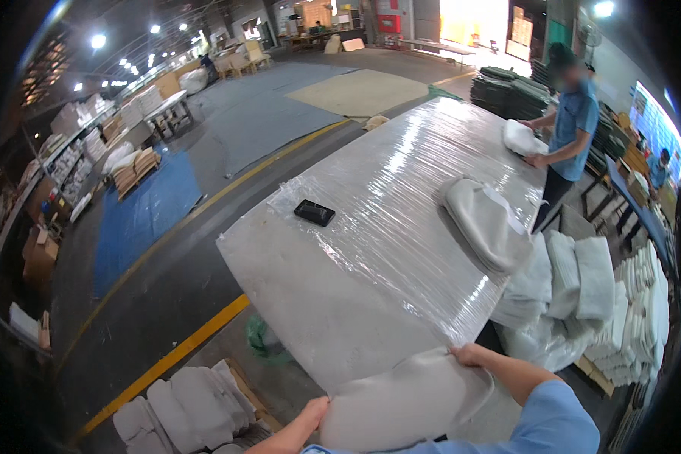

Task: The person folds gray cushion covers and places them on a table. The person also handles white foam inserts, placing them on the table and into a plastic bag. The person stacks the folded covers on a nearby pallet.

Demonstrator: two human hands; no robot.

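Observation:
At the near end of the table, my left hand (315, 411) grips the left edge of a pale, rounded fabric cover (408, 401). The cover's upper right corner is pinched in my right hand (471, 356). Stretched between both hands, it lies partly over the near edge of the plastic-wrapped table (386, 303). A similar off-white cover (483, 223) with a curved rim rests farther up on the right side of the table. Toward the left side sits a black phone (315, 213).
Across the table's far right corner, a person (575, 125) in a blue shirt handles a white piece (523, 138). Stacked white pieces (564, 280) stand at the right. More stacked covers (181, 408) lie at lower left, near a yellow floor line (166, 363).

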